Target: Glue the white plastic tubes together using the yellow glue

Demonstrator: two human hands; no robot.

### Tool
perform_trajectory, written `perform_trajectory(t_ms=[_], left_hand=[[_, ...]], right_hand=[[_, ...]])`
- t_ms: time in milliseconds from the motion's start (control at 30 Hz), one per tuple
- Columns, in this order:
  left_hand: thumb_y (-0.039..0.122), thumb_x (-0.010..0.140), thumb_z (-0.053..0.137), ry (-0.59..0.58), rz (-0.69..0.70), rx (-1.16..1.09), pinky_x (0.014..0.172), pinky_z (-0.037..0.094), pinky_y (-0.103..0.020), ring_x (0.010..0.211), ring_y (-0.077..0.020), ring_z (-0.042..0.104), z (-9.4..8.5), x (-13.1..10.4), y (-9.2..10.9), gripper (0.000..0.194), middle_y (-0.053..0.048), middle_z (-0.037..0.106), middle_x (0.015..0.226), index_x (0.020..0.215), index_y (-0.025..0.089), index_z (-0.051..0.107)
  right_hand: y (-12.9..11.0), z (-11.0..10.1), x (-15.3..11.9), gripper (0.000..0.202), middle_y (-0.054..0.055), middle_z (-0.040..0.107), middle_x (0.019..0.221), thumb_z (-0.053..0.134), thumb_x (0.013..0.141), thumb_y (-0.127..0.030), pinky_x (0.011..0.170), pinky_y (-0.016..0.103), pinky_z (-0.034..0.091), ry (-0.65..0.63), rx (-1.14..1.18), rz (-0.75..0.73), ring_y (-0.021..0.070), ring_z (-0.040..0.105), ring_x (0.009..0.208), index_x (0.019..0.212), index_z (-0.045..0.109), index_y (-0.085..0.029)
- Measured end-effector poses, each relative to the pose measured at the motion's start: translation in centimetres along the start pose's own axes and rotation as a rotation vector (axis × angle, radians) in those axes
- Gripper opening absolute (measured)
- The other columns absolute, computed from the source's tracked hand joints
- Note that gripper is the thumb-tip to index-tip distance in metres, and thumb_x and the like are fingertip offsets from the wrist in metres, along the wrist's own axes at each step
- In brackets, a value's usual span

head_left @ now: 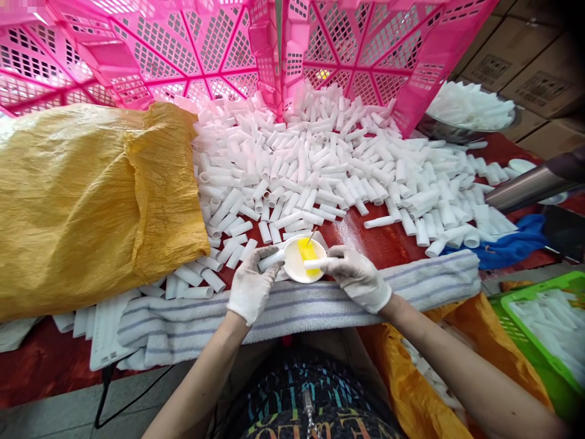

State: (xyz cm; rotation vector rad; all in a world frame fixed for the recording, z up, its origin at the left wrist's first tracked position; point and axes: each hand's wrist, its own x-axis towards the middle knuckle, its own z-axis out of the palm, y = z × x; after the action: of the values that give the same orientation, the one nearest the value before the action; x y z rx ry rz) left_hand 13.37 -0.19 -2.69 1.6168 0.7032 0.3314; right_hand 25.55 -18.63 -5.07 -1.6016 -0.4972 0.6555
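Note:
Both my hands wear white gloves with grey-stained fingers. My left hand (254, 285) is closed around a white tube (271, 261) at the left side of a small round white dish (292, 271). In the dish lies a bright yellow piece (308, 251), with a thin stick leaning at its upper edge. My right hand (359, 277) pinches another white tube (320, 263), which points left over the lower part of the yellow piece. Whether that tube touches the yellow piece cannot be made out. A large heap of white tubes (292, 164) spreads behind the dish.
A yellow sack (91, 201) lies at the left. Pink crates (219, 49) stand behind the heap. A rolled striped towel (183, 326) runs along the front edge. To the right are a metal bowl (439, 130), a metal bar (525, 186), blue cloth (512, 249) and a green basket (507, 311).

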Motion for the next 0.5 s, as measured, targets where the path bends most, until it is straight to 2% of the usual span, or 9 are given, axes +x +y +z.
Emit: perform_trajectory(t_ms=[100, 167, 267, 367, 433, 500], left_hand=[[0.032, 0.071, 0.073, -0.016, -0.033, -0.023, 0.094, 0.05, -0.035, 0.098, -0.0199, 0.065, -0.1, 0.0, 0.0, 0.036, -0.006, 0.069, 0.105, 0.102, 0.018, 0.065], [0.033, 0.069, 0.075, -0.037, -0.068, -0.054, 0.093, 0.051, -0.036, 0.096, -0.0203, 0.065, -0.2, 0.1, 0.0, 0.038, -0.006, 0.07, 0.104, 0.103, 0.017, 0.065], [0.034, 0.068, 0.075, -0.054, -0.097, -0.091, 0.092, 0.051, -0.037, 0.095, -0.0208, 0.066, -0.2, 0.1, 0.0, 0.041, -0.007, 0.07, 0.103, 0.103, 0.016, 0.065], [0.034, 0.067, 0.076, -0.036, -0.095, -0.097, 0.093, 0.051, -0.037, 0.097, -0.0209, 0.065, 0.0, -0.3, 0.2, 0.042, -0.007, 0.07, 0.104, 0.103, 0.016, 0.065], [0.034, 0.068, 0.075, -0.016, -0.086, -0.123, 0.093, 0.051, -0.037, 0.097, -0.0205, 0.065, 0.2, -0.7, 0.3, 0.042, -0.007, 0.069, 0.105, 0.103, 0.016, 0.064], [0.036, 0.069, 0.074, -0.014, -0.078, -0.16, 0.092, 0.051, -0.037, 0.096, -0.02, 0.065, 0.5, -1.2, 0.4, 0.041, -0.007, 0.069, 0.106, 0.104, 0.016, 0.063]], right_hand=[[0.1, -0.3, -0.1, 0.028, -0.002, 0.054, 0.063, 0.074, 0.068, -0.039, 0.046, 0.022, 0.033, -0.156, -0.046, 0.117, 0.0092, 0.046, 0.053, 0.078, 0.066, -0.014], [0.2, -0.8, -0.3, 0.03, 0.0, 0.054, 0.064, 0.069, 0.075, -0.043, 0.049, 0.024, 0.036, -0.207, -0.13, 0.083, 0.0103, 0.047, 0.055, 0.081, 0.069, -0.014], [0.4, -1.5, -0.5, 0.033, 0.003, 0.06, 0.073, 0.064, 0.08, -0.046, 0.069, 0.031, 0.047, -0.157, -0.257, -0.11, 0.0165, 0.055, 0.069, 0.096, 0.073, -0.019], [0.3, -1.9, -0.4, 0.039, 0.006, 0.066, 0.095, 0.062, 0.082, -0.044, 0.088, 0.038, 0.048, -0.026, -0.288, -0.254, 0.0218, 0.061, 0.09, 0.115, 0.066, -0.022], [-0.2, -1.9, -0.2, 0.041, 0.007, 0.066, 0.103, 0.059, 0.084, -0.046, 0.084, 0.036, 0.051, 0.029, -0.23, -0.204, 0.0212, 0.062, 0.093, 0.117, 0.061, -0.021], [-0.7, -1.7, -0.1, 0.044, 0.006, 0.067, 0.09, 0.057, 0.084, -0.052, 0.067, 0.03, 0.052, 0.003, -0.152, -0.051, 0.0171, 0.062, 0.077, 0.113, 0.059, -0.019]])
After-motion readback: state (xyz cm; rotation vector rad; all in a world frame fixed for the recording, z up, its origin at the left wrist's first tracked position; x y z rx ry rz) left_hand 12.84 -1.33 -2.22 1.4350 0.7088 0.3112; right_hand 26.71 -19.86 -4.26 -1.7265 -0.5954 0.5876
